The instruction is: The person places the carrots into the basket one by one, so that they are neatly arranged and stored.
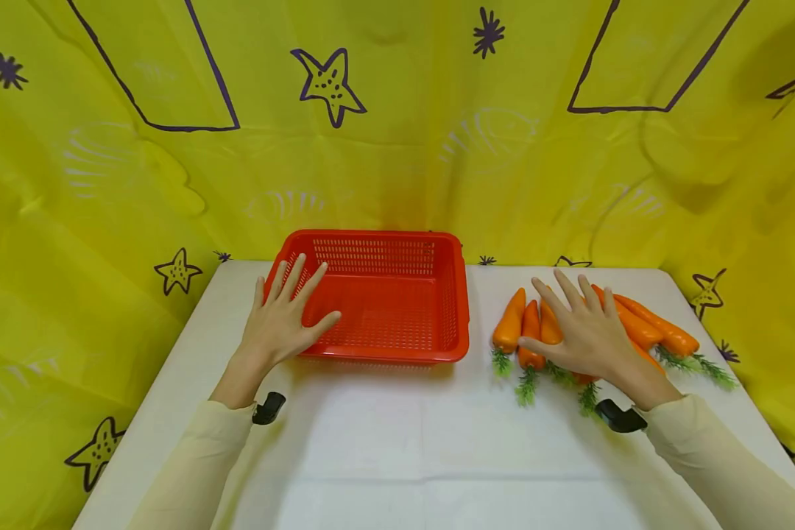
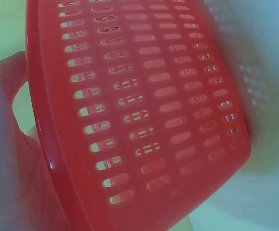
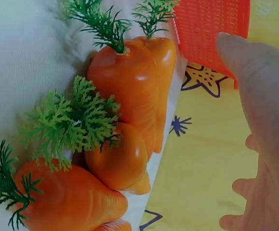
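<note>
My left hand [image 1: 281,320] hovers with fingers spread over the left front corner of a red plastic basket [image 1: 377,355]. In the left wrist view the slotted wall of the basket [image 2: 173,120] fills most of the frame, the hand [image 2: 9,168] beside its rim. Over a group of orange carrots [image 1: 509,324] with green tops, my right hand [image 1: 586,335] is spread and holds nothing. It hides part of the carrots in the head view. The right wrist view shows several carrots [image 3: 125,82] lying together, with the hand [image 3: 269,106] apart from them.
A white table [image 1: 371,442] carries the basket and carrots, the basket left of the carrots. Behind and at both sides hangs a yellow curtain [image 1: 397,162] with starfish drawings. A dark band [image 1: 269,407] sits at the left wrist, another [image 1: 619,417] at the right.
</note>
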Demonstrator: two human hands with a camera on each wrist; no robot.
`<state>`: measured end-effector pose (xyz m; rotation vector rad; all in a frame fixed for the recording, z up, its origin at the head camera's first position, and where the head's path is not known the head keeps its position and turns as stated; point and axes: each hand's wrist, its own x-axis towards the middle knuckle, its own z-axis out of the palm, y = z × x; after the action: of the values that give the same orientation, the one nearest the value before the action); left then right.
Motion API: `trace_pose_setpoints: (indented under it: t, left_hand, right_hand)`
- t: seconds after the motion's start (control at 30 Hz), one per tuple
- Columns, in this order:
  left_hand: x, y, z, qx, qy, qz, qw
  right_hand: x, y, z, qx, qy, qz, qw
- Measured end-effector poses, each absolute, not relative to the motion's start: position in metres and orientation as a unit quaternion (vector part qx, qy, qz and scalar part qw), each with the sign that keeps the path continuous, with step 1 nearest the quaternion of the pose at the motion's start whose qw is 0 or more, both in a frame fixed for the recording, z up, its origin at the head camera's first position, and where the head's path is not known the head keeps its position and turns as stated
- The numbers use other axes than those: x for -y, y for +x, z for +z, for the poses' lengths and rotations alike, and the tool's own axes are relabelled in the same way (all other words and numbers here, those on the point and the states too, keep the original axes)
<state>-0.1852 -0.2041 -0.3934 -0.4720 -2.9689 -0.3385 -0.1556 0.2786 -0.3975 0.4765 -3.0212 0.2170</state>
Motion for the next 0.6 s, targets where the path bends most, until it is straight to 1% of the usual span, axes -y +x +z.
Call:
trace_pose_setpoints:
  t: [0.2, 0.37, 0.6]
  left_hand:
    - [0.209, -0.187, -0.392, 0.977, -0.166, -0.125, 0.044]
    - [0.217, -0.191, -0.387, 0.965, -0.194, -0.171, 0.038]
    - [0.237, -0.197, -0.381, 0.949, -0.21, -0.236, 0.015]
  right_hand:
    - [-0.285, -0.157, -0.396, 0.984, 0.159, 0.072, 0.028]
    - [-0.298, -0.159, -0.392, 0.985, 0.156, 0.075, 0.019]
    - [-0.323, -0.162, -0.388, 0.983, 0.165, 0.075, 0.033]
